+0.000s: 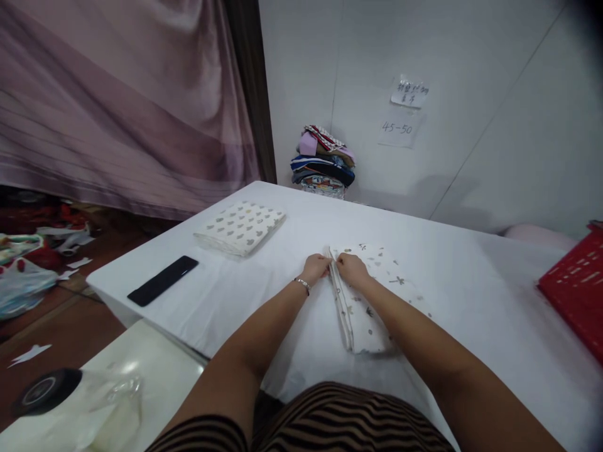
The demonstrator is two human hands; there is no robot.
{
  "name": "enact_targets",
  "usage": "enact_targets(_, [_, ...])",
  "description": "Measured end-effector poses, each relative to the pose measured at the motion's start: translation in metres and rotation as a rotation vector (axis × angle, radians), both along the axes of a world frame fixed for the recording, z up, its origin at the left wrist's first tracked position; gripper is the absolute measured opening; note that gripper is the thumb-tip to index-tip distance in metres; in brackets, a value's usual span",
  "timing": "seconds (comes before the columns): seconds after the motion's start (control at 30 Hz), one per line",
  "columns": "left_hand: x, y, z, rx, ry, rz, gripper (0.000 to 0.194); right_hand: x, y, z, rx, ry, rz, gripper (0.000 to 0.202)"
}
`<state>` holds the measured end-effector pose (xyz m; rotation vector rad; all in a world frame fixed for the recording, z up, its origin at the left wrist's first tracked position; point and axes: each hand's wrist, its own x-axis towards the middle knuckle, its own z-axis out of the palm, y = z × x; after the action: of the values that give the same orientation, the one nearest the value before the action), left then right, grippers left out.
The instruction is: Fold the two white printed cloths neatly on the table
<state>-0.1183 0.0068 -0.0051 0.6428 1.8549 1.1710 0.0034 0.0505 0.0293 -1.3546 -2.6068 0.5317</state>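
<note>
A white cloth with small printed figures (pixel 370 323) lies folded in layers on the white-covered table (pixel 471 295), in front of my body. At its far left corner my left hand (pixel 316 267), with a bracelet at the wrist, pinches the layered edge. Just right of it, my right hand (pixel 352 269) has its fingers closed on the same cloth near that corner. The fingertips of both hands are close together. Farther left rests a second folded cloth with a grey print (pixel 242 227), touched by neither hand.
A black flat object (pixel 162 280) lies at the table's left edge. Folded fabrics (pixel 323 163) are stacked beyond the far edge, by the wall. A red basket (pixel 577 282) stands at the right. Lower left, a pale surface (pixel 160 358) holds clear plastic and a black round object (pixel 47 390).
</note>
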Motion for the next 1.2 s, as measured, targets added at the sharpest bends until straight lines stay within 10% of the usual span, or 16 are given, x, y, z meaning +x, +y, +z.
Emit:
enact_targets(0.73, [-0.019,0.030,0.001,-0.114,0.304,-0.116,0.034,0.004,-0.012,-0.015,0.006,0.186,0.130,0.017])
enact_targets(1.2, [-0.016,0.034,0.004,-0.181,0.305,-0.141,0.029,0.082,-0.114,-0.043,0.092,0.513,0.341,0.039])
